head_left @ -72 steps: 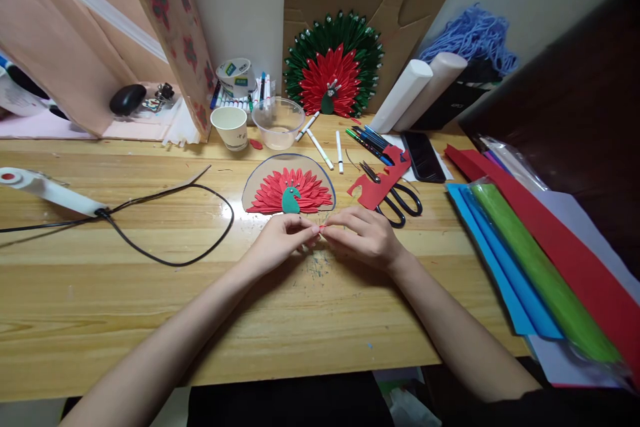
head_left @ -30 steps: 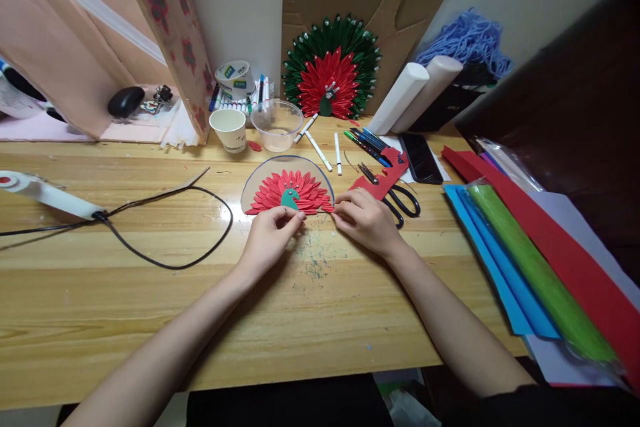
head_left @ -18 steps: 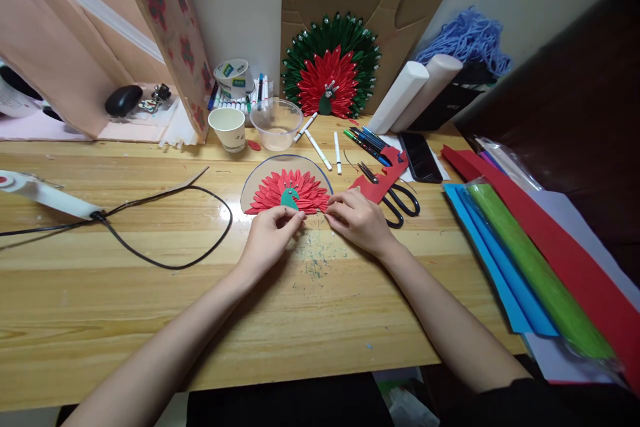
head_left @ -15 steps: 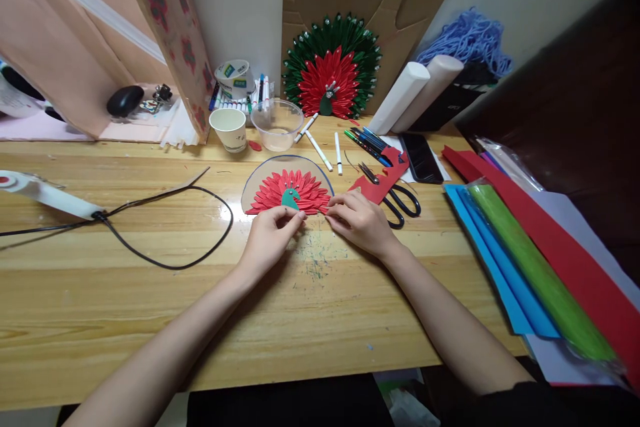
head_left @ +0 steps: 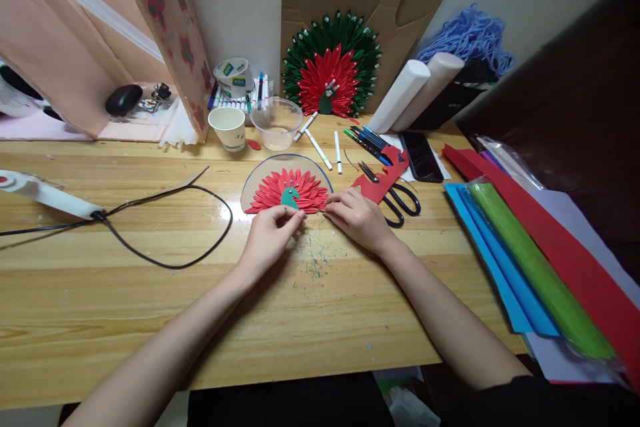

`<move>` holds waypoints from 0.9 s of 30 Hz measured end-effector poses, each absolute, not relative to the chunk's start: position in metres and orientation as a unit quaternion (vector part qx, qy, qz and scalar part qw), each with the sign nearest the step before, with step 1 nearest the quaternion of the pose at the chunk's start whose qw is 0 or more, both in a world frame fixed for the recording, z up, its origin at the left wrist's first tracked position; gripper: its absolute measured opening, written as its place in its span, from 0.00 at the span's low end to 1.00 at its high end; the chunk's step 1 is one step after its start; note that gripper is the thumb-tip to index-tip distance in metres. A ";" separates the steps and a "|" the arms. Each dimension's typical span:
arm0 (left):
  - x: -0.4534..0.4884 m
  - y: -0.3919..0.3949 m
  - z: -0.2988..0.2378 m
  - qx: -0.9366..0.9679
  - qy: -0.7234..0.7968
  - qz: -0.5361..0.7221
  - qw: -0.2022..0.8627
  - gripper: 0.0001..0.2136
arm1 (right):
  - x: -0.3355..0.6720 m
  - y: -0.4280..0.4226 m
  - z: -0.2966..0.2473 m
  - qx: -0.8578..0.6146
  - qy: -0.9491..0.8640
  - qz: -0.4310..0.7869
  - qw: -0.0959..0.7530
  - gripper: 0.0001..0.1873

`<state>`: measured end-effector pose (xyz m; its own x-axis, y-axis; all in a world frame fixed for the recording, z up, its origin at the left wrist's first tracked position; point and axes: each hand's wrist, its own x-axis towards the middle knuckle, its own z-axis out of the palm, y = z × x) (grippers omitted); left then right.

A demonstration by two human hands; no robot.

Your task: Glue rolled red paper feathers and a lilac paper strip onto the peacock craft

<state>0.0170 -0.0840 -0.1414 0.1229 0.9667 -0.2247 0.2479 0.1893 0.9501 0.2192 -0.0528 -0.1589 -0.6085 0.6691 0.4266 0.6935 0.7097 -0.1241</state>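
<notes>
A half-round cardboard piece lies on the wooden table, covered with red paper petals around a teal bird body. My left hand rests at its lower edge, fingertips pinched just below the teal body. My right hand has curled fingers pressing on the red petals at the fan's lower right corner. Whether it holds a loose petal is hidden.
Black scissors and a red paper scrap lie right of my right hand. A glue gun with a black cord sits left. Paper cup, clear bowl, markers, phone, finished peacock fan, coloured sheets.
Both hands moved from the bare table up to the fan's lower edge. The right hand brought a small red piece to the lower right petals; for the last second they have barely moved.
</notes>
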 end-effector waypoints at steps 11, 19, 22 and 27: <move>0.018 -0.084 -0.143 0.544 0.565 0.343 0.516 0.15 | 0.219 -0.052 -0.160 -0.367 -0.900 -0.025 0.233 0.08; 0.017 -0.083 -0.143 0.546 0.566 0.341 0.514 0.14 | 0.229 -0.053 -0.157 -0.384 -0.881 0.047 0.272 0.06; 0.016 -0.082 -0.145 0.553 0.565 0.343 0.507 0.15 | 0.230 -0.052 -0.159 -0.384 -0.881 0.050 0.272 0.06; 0.016 -0.083 -0.147 0.554 0.561 0.349 0.506 0.15 | 0.227 -0.051 -0.161 -0.379 -0.887 0.044 0.259 0.07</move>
